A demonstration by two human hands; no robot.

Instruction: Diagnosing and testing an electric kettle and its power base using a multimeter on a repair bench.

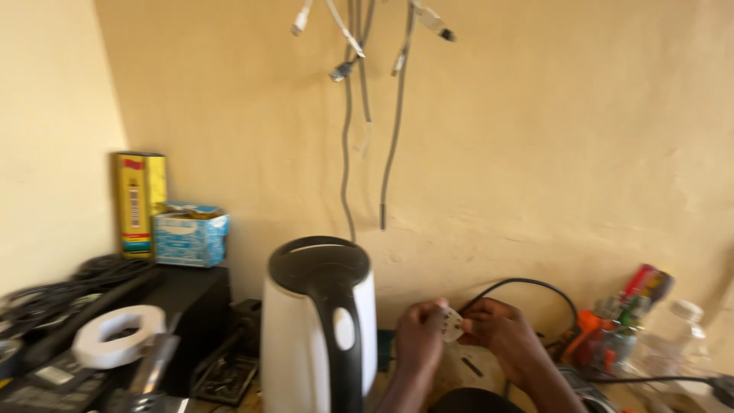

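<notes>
Both my hands meet low in the middle of the head view, just right of a white electric kettle (pixel 317 325) with a black handle and rim. My left hand (pixel 419 342) and my right hand (pixel 501 336) together pinch a small white plug (pixel 453 324) between their fingertips. A black cable (pixel 527 284) arcs up from the plug and curves down to the right. The picture is blurred, so the plug's details do not show.
Grey cables (pixel 359 92) hang on the yellow wall. At left a black box (pixel 195 294) carries a yellow carton (pixel 139 203) and a blue box (pixel 189 237); a white tape roll (pixel 118 335) lies in front. Tools (pixel 619 317) and a clear bottle (pixel 673 340) crowd the right.
</notes>
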